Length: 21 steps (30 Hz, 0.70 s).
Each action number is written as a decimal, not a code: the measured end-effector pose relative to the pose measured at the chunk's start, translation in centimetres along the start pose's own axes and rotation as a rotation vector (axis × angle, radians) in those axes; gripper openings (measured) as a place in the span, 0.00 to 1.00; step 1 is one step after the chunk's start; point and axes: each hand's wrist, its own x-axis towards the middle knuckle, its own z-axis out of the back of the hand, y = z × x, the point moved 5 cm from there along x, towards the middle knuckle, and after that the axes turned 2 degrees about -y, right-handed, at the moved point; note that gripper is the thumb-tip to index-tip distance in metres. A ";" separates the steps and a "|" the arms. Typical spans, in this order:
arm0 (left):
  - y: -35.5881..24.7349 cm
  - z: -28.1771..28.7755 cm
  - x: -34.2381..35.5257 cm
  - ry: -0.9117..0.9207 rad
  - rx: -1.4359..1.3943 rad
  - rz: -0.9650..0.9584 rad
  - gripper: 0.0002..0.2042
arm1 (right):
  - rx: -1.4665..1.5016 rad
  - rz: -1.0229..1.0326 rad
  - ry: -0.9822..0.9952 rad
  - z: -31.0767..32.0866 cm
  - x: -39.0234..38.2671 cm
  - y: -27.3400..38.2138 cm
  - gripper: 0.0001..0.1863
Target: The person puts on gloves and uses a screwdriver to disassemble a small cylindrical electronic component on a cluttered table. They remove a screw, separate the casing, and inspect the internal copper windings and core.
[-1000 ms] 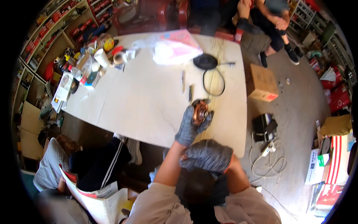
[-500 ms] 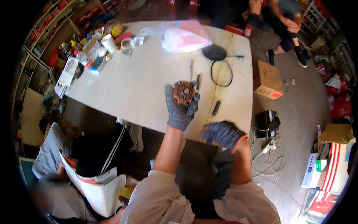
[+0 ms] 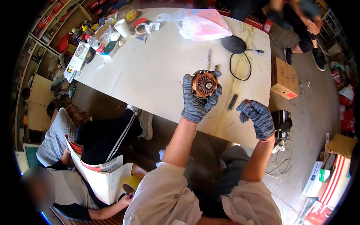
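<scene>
My left hand [image 3: 195,101], in a grey knitted glove, is closed round an electric motor part [image 3: 204,84], a round core with copper windings and a metal shaft end in its middle. It is held above the table with the shaft end facing up. My right hand [image 3: 258,118], gloved alike, is apart from it near the table's right edge. Its fingers are curled together, with a small dark reddish bit at the tips that I cannot make out. Between the hands a small black bar-shaped object [image 3: 232,102] lies on the table. A pen [image 3: 209,56] lies beyond the motor part.
On the white table [image 3: 150,67] are a plastic bag [image 3: 204,28], a black round disc [image 3: 233,44] with a cable, and, at left, a bottle [image 3: 95,44] and paper cup [image 3: 121,27]. A seated person holds a large paper [image 3: 108,183] at lower left. A cardboard box [image 3: 284,78] stands right.
My right hand has risen and moved right from the table's near edge, and its fingers are now curled in. My left hand keeps the motor part; the whole view has shifted slightly.
</scene>
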 end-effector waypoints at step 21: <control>2.5 1.9 0.1 -0.229 0.092 0.359 0.36 | -0.764 0.425 0.255 -7.8 -2.0 1.9 0.09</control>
